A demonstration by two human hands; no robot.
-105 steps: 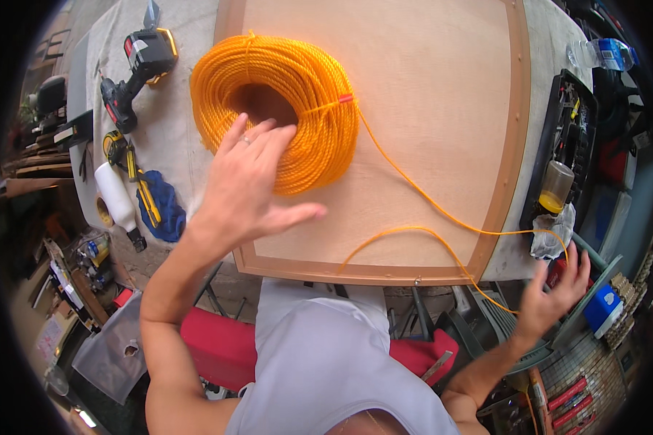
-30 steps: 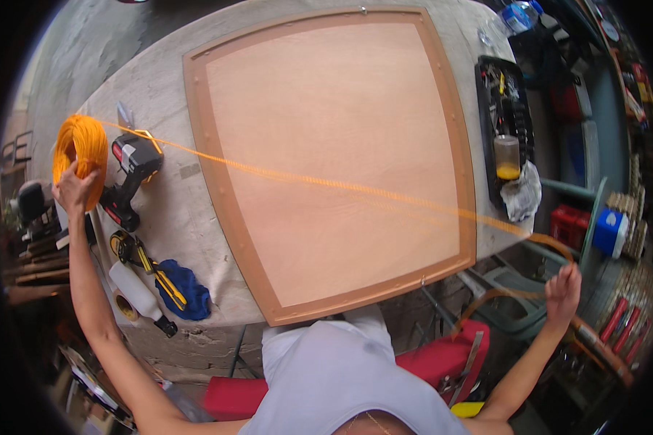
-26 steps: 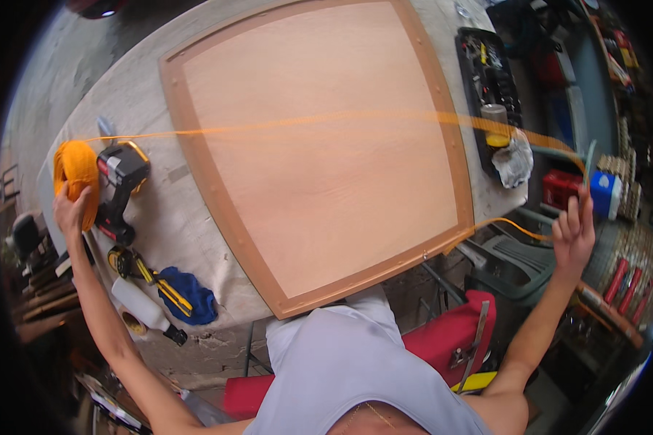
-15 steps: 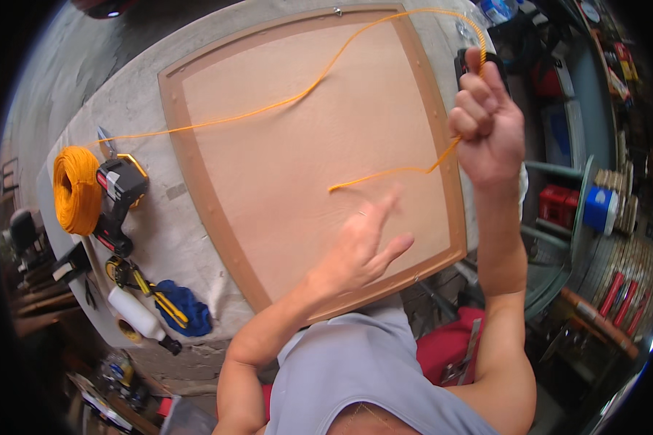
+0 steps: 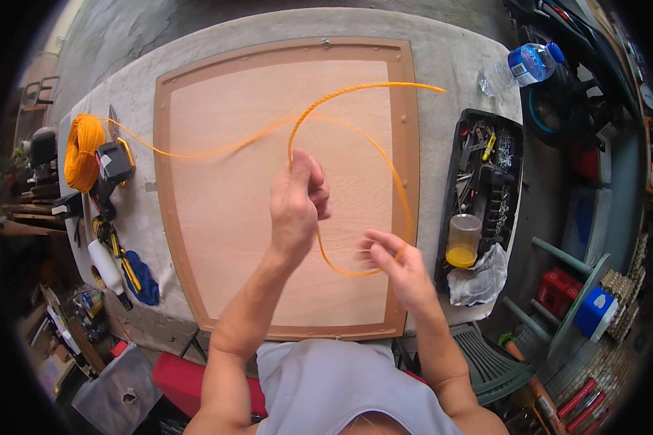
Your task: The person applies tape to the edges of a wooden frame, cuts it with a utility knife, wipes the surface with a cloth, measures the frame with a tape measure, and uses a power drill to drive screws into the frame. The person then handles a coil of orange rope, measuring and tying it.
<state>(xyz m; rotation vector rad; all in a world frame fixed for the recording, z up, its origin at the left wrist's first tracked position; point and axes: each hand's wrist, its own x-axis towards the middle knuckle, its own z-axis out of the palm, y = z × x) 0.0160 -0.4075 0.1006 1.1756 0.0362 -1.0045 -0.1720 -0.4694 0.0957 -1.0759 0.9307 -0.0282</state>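
Note:
My left hand (image 5: 297,206) is closed round an orange cord (image 5: 345,91), over the middle of a wood-framed backing panel (image 5: 232,239). One end of the cord arcs up from this fist and points to the right. Below the fist the cord makes a wide loop, passes by my right hand (image 5: 406,275), and runs left to an orange coil (image 5: 84,154). My right hand hovers over the panel's lower right side, its fingers apart and partly smeared by motion. The cord touches or crosses its fingers, but no firm grip shows.
A black tool tray (image 5: 455,163) with a clear cup (image 5: 464,239) and a crumpled rag (image 5: 479,279) lies right of the panel. Beyond it lies a water bottle (image 5: 526,67). A cordless drill (image 5: 115,163), white bottle (image 5: 105,266) and blue cloth (image 5: 144,279) sit on the left.
My left hand has risen and now grips the cord. My right hand has come down and left from the far right side, letting go of the cord. The view has shifted.

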